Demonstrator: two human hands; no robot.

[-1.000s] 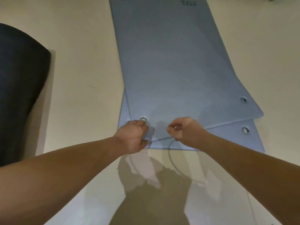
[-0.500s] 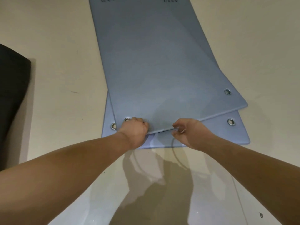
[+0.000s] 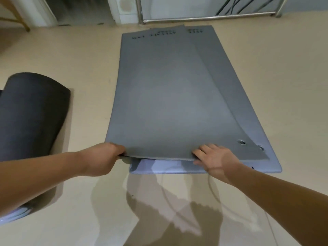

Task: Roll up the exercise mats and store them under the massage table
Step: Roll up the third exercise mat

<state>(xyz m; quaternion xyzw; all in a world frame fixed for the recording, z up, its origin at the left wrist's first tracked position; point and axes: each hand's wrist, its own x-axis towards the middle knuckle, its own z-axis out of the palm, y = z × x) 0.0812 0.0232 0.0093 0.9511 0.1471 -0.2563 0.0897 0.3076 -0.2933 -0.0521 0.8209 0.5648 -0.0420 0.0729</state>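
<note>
I see the top mat (image 3: 165, 96) lying skewed over a second mat (image 3: 245, 96), both flat on the beige floor (image 3: 71, 55), running from centre toward 12 o'clock. Left hand (image 3: 101, 159) at 8 o'clock is closed on the top mat's near-left corner, lifting that edge clear. Right hand (image 3: 214, 159) at 5 o'clock pinches the same near edge, fingers (image 3: 204, 150) spread on top. Two metal eyelets (image 3: 241, 142) sit just beside the right hand. A dark rolled mat (image 3: 30, 112) lies at 9 o'clock, well apart.
</note>
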